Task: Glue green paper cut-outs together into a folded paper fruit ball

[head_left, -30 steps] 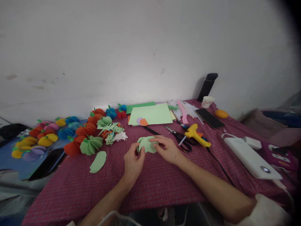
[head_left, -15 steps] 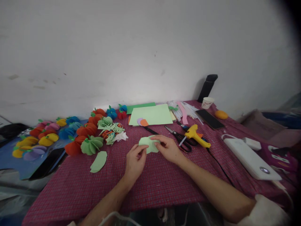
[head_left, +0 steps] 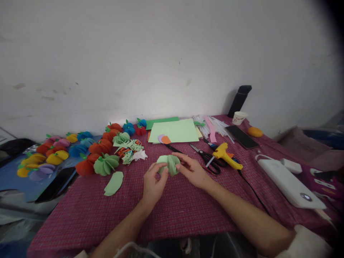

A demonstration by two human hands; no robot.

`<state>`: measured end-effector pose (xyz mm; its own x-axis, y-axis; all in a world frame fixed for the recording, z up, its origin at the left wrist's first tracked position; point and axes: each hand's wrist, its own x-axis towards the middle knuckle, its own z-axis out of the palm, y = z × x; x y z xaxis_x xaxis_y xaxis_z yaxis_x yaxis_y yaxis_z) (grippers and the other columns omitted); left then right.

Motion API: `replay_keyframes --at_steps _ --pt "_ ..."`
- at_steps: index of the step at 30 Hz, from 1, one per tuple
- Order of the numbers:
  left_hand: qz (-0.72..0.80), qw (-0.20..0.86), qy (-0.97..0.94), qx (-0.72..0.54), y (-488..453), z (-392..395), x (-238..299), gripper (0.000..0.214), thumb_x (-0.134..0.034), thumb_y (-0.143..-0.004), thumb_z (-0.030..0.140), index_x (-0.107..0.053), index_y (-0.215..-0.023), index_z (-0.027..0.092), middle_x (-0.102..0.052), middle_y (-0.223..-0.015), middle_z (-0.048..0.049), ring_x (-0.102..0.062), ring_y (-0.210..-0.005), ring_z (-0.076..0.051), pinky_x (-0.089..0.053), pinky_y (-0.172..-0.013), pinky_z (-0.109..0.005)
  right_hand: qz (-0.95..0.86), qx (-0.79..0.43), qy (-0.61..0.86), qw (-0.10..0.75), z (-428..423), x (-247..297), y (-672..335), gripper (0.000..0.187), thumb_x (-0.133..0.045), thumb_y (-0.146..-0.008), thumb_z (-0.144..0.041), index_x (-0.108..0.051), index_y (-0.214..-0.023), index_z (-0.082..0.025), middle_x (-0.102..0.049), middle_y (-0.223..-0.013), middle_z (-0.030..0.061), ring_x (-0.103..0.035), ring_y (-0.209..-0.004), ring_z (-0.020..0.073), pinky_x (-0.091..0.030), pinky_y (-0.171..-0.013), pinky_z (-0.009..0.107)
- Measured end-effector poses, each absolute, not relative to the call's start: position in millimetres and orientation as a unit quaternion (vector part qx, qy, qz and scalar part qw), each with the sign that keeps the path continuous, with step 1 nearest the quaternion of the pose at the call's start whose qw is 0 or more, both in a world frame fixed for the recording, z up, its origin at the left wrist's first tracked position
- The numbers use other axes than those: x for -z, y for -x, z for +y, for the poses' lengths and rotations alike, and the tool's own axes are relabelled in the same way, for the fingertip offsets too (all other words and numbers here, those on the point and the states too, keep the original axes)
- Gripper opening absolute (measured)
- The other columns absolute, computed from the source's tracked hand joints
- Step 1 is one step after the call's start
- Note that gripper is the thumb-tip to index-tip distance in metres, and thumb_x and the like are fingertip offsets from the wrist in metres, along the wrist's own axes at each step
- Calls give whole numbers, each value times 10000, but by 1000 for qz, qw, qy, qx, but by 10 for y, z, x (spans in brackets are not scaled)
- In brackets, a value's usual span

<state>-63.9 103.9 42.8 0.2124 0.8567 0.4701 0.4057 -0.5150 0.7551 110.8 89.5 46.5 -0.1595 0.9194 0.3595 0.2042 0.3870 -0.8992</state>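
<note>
Between my hands is a pale green felt piece (head_left: 172, 163) whose layers stand apart like leaves, held just above the tablecloth. My left hand (head_left: 154, 181) pinches its left side between thumb and fingers. On its right side, the fingers and thumb of my right hand (head_left: 191, 170) are closed on the edge. A flat pale green felt cutout (head_left: 114, 183) lies to the left of my left hand. Black-handled scissors (head_left: 206, 157) and a yellow glue gun (head_left: 227, 156) lie beyond my right hand.
Finished felt pumpkins (head_left: 100, 147) in several colours crowd the left side, beside a heap of felt scraps (head_left: 130, 152). Pale green sheets (head_left: 174, 130) lie at the back. Rightward are a phone (head_left: 242, 137), a paper cup (head_left: 239, 117), an orange fruit (head_left: 254, 132) and a white power bank (head_left: 290, 184).
The green felt piece looked flat before; now its layers are fanned apart and upright between my fingers. Both hands have stayed almost in place. The view has shifted slightly.
</note>
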Motion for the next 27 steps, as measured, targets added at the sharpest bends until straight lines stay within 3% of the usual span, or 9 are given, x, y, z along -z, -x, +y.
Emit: replay_keyframes --at_steps 4,11,27 --pt "420 220 -755 -453 627 1024 -449 207 -599 -755 288 -624 -931 183 -626 -891 -40 -570 -829 -167 -440 -728 -272 -672 -346 434 490 883 -490 -1099 400 -514 -843 -292 -482 -1231 -200 -629 -1027 59 -599 -796 149 -498 -669 265" --pt "421 191 -762 -453 607 1017 -430 242 -636 -730 338 -615 -930 203 -623 -898 -38 -569 -839 -175 -450 -730 -285 -679 -331 429 496 887 -484 -1096 386 -527 -831 -272 -499 -1209 -200 -595 -1148 71 -600 -894 165 -504 -749 292" --pt "420 200 -765 -446 594 1005 -424 224 -627 -740 316 -601 -932 203 -605 -889 -29 -566 -813 -164 -444 -715 -279 -671 -341 418 508 886 -485 -1082 391 -571 -799 -251 -513 -1184 -219 -616 -1116 59 -607 -932 171 -518 -780 314"
